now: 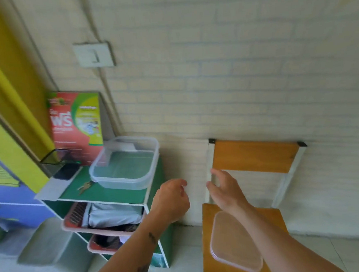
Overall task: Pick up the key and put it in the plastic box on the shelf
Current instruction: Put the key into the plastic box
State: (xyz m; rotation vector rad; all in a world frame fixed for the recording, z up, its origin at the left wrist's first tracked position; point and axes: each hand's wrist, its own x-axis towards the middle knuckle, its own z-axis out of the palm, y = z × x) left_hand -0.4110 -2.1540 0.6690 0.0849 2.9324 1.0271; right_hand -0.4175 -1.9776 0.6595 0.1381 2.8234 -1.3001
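A small metal key lies on the green top of the shelf, just left of a clear plastic box that stands open with no lid. My left hand hovers to the right of the shelf, fingers curled, holding nothing I can see. My right hand is further right, above a wooden chair, fingers apart and empty. Both hands are well away from the key.
A clear lid rests on the seat of the wooden chair by the brick wall. A red and green carton and a black mesh holder stand at the shelf's back. Pink baskets fill the lower tiers.
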